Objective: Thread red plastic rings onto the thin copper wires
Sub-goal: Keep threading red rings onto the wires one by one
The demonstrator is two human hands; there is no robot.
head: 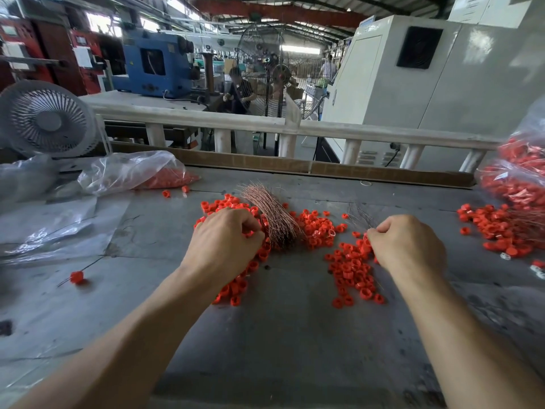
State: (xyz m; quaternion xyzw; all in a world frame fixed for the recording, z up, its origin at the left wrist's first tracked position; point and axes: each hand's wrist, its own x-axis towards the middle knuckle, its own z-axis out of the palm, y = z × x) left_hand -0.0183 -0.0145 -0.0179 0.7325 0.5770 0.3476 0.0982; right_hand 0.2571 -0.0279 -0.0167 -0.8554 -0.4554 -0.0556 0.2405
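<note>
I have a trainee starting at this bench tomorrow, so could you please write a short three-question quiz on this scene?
1. True or false: the copper wire bundle lies between the left hand and the right hand.
2. What sits at the table's far left? A) white desk fan B) a toolbox C) a scale
3. Fill in: the clear bag holds red ____.

Key: 1 true; 2 A; 3 rings

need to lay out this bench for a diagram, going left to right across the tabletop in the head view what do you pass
white desk fan → clear bag of red rings → left hand → copper wire bundle → right hand → big bag of red rings at the right edge
</note>
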